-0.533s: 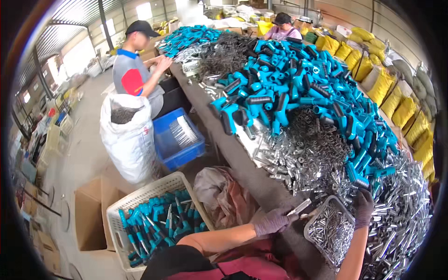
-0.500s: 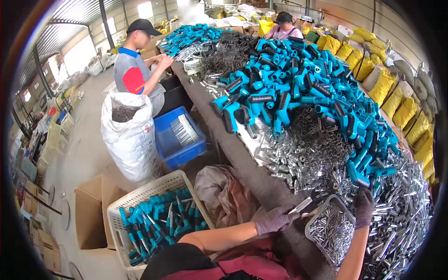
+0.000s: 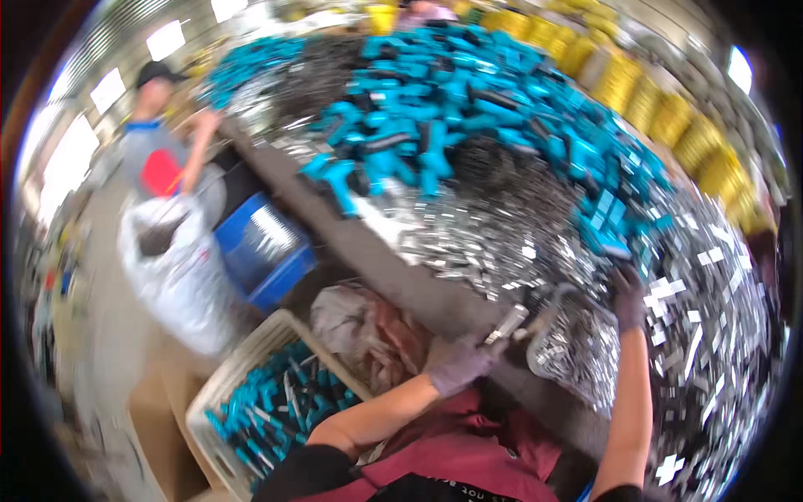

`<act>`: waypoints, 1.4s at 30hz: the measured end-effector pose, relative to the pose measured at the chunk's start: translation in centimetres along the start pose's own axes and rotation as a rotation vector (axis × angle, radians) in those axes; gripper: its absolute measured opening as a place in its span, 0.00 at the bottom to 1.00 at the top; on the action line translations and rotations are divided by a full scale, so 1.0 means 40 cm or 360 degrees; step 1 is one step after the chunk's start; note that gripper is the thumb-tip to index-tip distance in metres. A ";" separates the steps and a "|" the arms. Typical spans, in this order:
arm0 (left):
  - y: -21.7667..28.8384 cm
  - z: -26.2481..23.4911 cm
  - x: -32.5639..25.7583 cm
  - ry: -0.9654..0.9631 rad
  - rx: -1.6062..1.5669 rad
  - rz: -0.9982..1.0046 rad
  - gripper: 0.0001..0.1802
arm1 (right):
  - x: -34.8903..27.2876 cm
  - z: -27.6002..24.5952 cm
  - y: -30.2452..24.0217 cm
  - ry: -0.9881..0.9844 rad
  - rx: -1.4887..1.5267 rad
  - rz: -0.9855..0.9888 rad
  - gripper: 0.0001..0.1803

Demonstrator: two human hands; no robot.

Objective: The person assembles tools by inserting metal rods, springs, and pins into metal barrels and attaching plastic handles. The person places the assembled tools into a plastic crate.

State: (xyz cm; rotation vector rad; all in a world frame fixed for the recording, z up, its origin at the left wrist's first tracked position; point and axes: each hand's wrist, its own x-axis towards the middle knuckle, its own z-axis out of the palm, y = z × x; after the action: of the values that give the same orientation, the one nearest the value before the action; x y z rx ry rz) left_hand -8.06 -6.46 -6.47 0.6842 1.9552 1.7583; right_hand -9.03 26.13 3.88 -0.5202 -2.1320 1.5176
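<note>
My gloved left hand (image 3: 462, 366) is closed around a short silvery metal piece (image 3: 507, 323), which sticks out past the fingers above the table's near edge. Further right, my gloved right hand (image 3: 628, 299) reaches to the lower end of a teal handle (image 3: 609, 226) at the pile's edge. Blur smears its fingers, so I cannot tell whether they grip the handle. Between my hands sits a grey tray (image 3: 535, 356) filled with small shiny metal parts. Teal handles with black grips (image 3: 435, 117) are heaped beyond, next to loose metal parts (image 3: 493, 243) and dark springs (image 3: 489, 167).
A cream crate (image 3: 199, 418) of teal-handled tools stands at my left, beside a cardboard box (image 3: 159, 410). Crumpled sacking (image 3: 360, 322) lies by the table edge (image 3: 360, 251). Beyond are a blue bin (image 3: 284, 280), a white sack (image 3: 180, 284) and a co-worker (image 3: 159, 151).
The view has swung, shifting the scene up and left and blurring it. My left hand still holds the metal piece; my right hand stays by the teal handle.
</note>
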 end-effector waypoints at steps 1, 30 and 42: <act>-0.009 -0.015 0.003 0.0010 -0.0210 -0.0040 0.19 | 0.008 0.026 -0.010 0.0053 0.0285 0.0044 0.12; 0.289 0.012 0.164 0.0328 -0.0786 -0.0263 0.14 | -0.137 0.074 -0.229 -0.0295 0.0254 -0.0388 0.08; 0.142 0.098 0.197 0.0041 -0.1063 0.0175 0.23 | -0.247 0.132 -0.184 -0.0343 0.0407 -0.0111 0.06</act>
State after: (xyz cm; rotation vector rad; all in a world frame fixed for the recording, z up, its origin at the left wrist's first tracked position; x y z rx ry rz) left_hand -11.44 1.89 -1.14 0.5293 1.2220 2.3075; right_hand -4.24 14.25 7.84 -0.1984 -2.0416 1.8422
